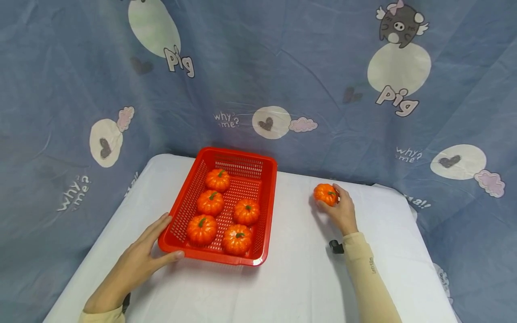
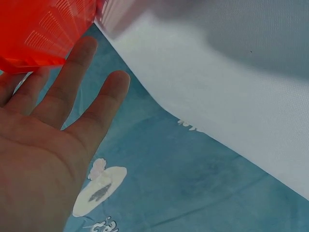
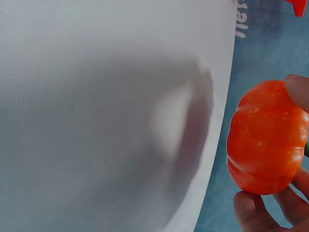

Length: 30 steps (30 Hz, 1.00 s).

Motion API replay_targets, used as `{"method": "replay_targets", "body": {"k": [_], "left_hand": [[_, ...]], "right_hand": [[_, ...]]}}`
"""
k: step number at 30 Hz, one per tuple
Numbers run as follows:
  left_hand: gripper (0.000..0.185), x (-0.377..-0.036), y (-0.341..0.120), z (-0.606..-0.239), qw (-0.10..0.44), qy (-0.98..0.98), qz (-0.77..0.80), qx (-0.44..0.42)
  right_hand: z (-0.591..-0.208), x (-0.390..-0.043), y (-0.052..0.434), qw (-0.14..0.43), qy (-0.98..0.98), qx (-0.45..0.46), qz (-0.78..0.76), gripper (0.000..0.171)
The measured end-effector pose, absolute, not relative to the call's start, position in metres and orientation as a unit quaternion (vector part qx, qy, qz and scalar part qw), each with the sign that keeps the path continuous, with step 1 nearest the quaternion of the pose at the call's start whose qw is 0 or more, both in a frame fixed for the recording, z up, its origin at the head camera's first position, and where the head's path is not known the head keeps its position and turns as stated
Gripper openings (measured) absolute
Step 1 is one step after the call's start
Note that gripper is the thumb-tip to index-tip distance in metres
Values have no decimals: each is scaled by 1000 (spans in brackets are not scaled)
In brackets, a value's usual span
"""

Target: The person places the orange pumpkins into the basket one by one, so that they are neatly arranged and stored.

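Observation:
A small orange pumpkin with a green stem is pinched between the thumb and fingers of my right hand, over the right part of the table. In the right wrist view, the same pumpkin hangs off the white surface, its shadow beside it. My left hand rests against the near left corner of a red plastic basket, its fingers fairly straight along the rim. Inside the basket lie several like pumpkins, in two rough columns. The left wrist view has the open palm by the basket's wall.
A white cloth covers the table. Behind it and along its sides hangs a blue curtain printed with pigs and words. A dark strap piece sits at the right wrist.

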<state>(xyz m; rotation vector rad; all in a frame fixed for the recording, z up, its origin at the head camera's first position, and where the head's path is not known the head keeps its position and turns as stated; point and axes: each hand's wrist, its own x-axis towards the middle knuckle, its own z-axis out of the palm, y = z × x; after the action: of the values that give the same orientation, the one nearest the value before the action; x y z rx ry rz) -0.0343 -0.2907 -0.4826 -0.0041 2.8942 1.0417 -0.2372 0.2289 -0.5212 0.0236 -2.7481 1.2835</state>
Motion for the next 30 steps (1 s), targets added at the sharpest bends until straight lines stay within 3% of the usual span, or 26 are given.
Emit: {"method": "replay_targets", "body": {"k": [30], "left_hand": [[109,-35,-290,-481,40,941,337,-6]], "right_hand": [[-492,-233,207,120,-900,86,410,81]]}}
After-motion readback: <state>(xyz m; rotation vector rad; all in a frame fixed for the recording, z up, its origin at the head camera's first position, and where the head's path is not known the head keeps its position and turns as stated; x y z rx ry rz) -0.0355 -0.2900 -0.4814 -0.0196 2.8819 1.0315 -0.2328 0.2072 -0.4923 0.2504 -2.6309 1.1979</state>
